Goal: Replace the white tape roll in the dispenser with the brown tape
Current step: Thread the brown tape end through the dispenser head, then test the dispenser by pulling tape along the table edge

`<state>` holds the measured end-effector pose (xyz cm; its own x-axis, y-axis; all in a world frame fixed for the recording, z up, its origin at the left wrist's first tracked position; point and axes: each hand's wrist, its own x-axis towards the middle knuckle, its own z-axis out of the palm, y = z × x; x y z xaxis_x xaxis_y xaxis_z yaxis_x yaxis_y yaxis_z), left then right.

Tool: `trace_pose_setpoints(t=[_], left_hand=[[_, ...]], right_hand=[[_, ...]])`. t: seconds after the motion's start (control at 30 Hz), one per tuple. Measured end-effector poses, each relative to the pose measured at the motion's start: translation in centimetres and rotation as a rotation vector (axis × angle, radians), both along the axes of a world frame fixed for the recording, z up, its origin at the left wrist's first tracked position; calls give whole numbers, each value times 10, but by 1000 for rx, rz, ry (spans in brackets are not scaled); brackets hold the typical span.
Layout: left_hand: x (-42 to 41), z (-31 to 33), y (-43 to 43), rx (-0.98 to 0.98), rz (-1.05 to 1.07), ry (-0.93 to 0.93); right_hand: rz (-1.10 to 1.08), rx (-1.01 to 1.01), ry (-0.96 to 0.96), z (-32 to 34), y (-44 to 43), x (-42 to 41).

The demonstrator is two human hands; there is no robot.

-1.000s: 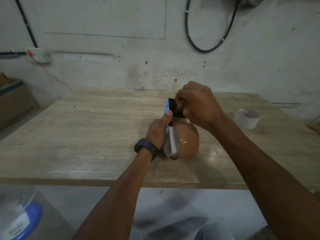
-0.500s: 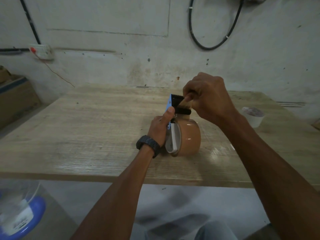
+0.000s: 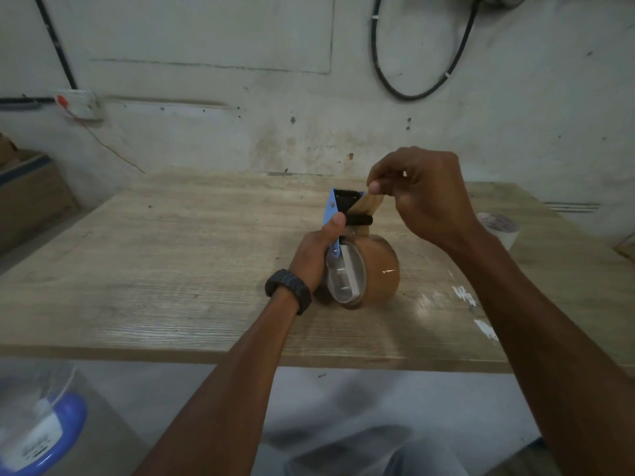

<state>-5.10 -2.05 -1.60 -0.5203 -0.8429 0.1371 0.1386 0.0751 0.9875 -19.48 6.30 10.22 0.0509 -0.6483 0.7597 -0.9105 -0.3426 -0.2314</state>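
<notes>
Two bare hands work at one tape dispenser [image 3: 335, 218] near the middle of the wooden table [image 3: 171, 262]. At about 9 o'clock from the dispenser is the left hand [image 3: 318, 250], with a dark watch band [image 3: 288, 291] on its wrist. This hand is closed around the blue frame of the dispenser, and its thumb presses on the edge of the frame just under the black toothed blade. The dispenser stands upright on the table. The brown tape [image 3: 376, 267] roll sits on the white hub of the dispenser, at 5 o'clock from the blade, and its bottom touches the table. A free strip of the brown tape goes up from the roll, passes the black roller bar and leans toward 1 o'clock. The right hand [image 3: 426, 197] is above the roll, at 2 o'clock from the blade. Its thumb and fingers pinch the upper end of this strip. At 3 o'clock, well apart from the dispenser and partly hidden behind the right wrist, the white tape roll [image 3: 500, 228] lies flat near the right edge of the table.
</notes>
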Motion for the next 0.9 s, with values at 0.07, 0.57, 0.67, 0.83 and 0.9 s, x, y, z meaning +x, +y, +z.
trace_pose_setpoints(t=[0.07,0.57,0.67,0.83,0.9], left_hand=[[1,1,1,54,-100,87],[-6,65,43,284,7,259],[-7,72,52,313,26,240],[7,82,44,165,198,-97],[14,91,27,237,180,-161]], right_hand=[[25,-6,27,-1,5,-6],[-170,109,-251,-80,44,38],[-192,226,-501,-79,39,49],[-88,261,-850,-81,42,40],[-20,246,-919,-80,50,36]])
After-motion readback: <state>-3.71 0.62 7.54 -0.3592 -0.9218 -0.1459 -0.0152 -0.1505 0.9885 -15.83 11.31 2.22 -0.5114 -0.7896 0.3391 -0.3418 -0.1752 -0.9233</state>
